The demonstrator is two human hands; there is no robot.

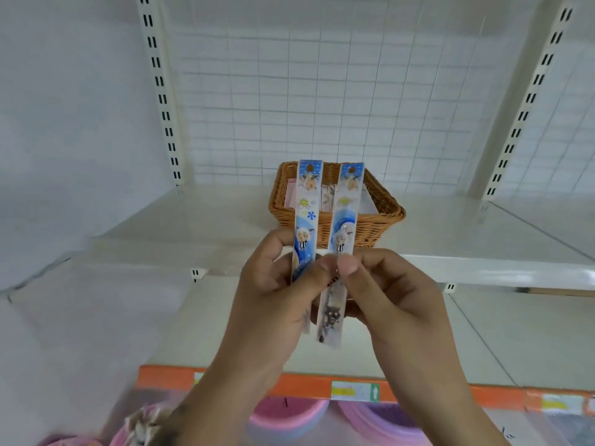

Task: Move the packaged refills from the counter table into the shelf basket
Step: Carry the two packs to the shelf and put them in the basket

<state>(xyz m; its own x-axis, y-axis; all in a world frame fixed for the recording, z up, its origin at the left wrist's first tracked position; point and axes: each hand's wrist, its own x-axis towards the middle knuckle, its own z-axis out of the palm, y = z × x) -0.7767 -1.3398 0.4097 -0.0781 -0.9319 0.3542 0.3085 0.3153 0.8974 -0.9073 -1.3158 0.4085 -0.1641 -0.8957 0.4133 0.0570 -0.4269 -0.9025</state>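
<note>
White shelf (193, 220) carries the wicker basket (380, 217); my left hand (273, 294) and right hand (386, 294) each pinch one refill pack (306, 217); advise lowering both flat inside.

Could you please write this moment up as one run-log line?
left hand: grips left refill pack | right hand: pinches right refill pack | wicker basket: on shelf behind, packs not yet in
</note>
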